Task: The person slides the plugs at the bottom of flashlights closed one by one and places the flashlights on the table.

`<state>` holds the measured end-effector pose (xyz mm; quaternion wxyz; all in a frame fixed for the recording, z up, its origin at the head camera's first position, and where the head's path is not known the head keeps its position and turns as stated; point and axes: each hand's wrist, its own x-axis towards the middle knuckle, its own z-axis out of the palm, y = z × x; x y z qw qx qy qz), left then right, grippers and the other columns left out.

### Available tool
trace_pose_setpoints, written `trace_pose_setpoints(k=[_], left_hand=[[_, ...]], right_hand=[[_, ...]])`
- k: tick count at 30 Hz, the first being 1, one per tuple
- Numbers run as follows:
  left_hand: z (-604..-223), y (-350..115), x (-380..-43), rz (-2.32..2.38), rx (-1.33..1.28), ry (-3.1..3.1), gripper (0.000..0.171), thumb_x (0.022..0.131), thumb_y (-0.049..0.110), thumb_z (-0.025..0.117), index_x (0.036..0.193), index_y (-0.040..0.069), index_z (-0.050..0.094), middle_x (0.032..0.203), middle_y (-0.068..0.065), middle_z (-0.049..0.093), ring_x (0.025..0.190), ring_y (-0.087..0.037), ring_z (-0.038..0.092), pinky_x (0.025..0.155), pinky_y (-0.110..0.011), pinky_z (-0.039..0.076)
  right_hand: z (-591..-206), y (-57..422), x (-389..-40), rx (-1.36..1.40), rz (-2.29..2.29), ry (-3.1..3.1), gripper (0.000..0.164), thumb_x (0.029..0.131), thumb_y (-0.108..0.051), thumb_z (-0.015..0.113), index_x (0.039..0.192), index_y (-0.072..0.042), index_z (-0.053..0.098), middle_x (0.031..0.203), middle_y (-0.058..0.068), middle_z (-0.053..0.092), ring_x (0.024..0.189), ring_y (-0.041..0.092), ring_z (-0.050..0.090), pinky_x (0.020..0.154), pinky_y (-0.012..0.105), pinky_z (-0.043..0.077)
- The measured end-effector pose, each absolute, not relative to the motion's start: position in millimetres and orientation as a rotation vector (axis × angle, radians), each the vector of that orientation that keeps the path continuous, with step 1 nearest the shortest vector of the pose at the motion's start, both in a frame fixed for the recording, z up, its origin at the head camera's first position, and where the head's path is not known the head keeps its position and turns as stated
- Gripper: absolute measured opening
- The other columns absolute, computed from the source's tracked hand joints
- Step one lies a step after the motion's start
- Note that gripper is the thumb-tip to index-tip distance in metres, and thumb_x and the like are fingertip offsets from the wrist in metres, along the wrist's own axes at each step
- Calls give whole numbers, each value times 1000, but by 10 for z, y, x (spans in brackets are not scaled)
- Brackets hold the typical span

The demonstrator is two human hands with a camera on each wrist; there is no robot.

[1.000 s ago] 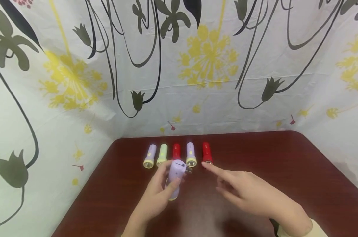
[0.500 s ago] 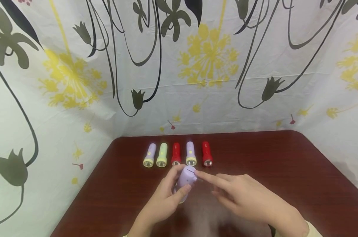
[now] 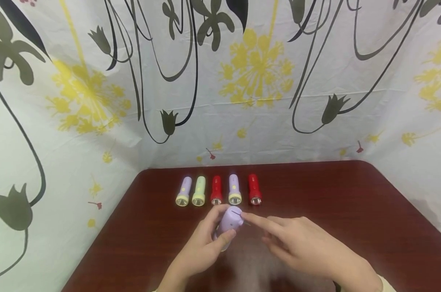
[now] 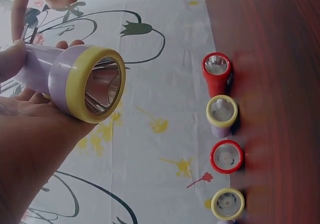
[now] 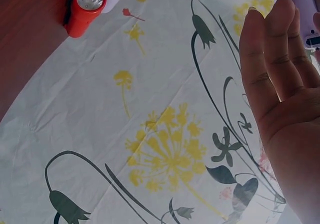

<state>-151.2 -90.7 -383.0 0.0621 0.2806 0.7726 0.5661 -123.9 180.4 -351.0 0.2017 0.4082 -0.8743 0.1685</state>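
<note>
My left hand [image 3: 200,249] grips a lilac flashlight [image 3: 230,219] with its tail end up, above the table. In the left wrist view, the yellow-rimmed lens of this flashlight [image 4: 95,83] faces the camera, and thin metal plug prongs [image 4: 29,34] stick out near its tail. My right hand [image 3: 304,243] reaches in from the right, its straight index fingertip at the flashlight's tail beside the prongs. The other right fingers bend loosely and hold nothing. In the right wrist view, several fingers of the right hand [image 5: 280,68] show beside the lilac body.
A row of flashlights lies across the back of the dark red table [image 3: 315,194], lenses toward me: lilac [image 3: 185,188], pale green [image 3: 200,188], red [image 3: 216,187], lilac [image 3: 234,186] and red [image 3: 254,186]. Behind the table hangs a flowered white sheet [image 3: 213,93].
The left hand has brought the flashlight a little right and down, and the right index finger has come to its tail. Over the last half second both hands have barely moved.
</note>
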Motion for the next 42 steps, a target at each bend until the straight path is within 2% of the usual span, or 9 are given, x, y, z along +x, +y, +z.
trace_pose_setpoints(k=[4,8,15,20,24,32,42], left_hand=[[-3828,-913,-1506,1697,885,2351,49,102,12,68,146,20,48,133,-8,67,110,-18,64,90,-29,59],[-3824,-912,-1502,1697,920,2358,47,103,12,67,146,19,49,131,-9,68,106,-17,64,86,-29,60],[-3816,-903,-1500,1679,923,2388,47,102,14,68,146,18,50,131,-8,68,106,-16,65,88,-28,60],[-3823,-901,-1500,1669,895,2382,47,103,15,68,146,18,50,128,-8,68,103,-17,65,83,-28,61],[-3834,-900,-1507,1664,882,2380,48,103,14,68,146,20,49,130,-8,67,106,-18,65,86,-27,60],[-3846,-899,-1504,1654,872,2379,47,103,16,67,146,20,49,129,-8,67,105,-17,65,85,-27,60],[-3832,-884,-1490,1642,885,2388,48,104,17,67,148,18,48,126,-8,68,103,-16,65,84,-27,60]], right_hand=[[-3519,1810,-1233,1136,453,-2443,87,88,-9,79,161,-39,43,84,-26,55,62,-9,34,62,5,33],[-3523,1825,-1230,1135,450,-2452,88,87,-8,79,161,-39,44,86,-26,57,64,-9,36,63,6,35],[-3518,1833,-1219,1116,441,-2488,89,86,-4,77,160,-41,44,87,-25,59,63,-7,34,62,11,37],[-3535,1819,-1225,1109,396,-2460,91,84,-2,76,160,-41,45,78,-24,49,62,-7,28,59,9,32],[-3565,1813,-1225,1106,381,-2449,93,82,-1,75,160,-40,45,73,-23,38,60,-6,22,57,8,28],[-3586,1797,-1220,1097,378,-2457,92,83,-1,75,161,-40,44,72,-23,37,59,-6,18,55,8,27],[-3593,1807,-1223,1097,381,-2426,94,81,0,76,160,-40,45,72,-24,36,61,-7,21,58,7,27]])
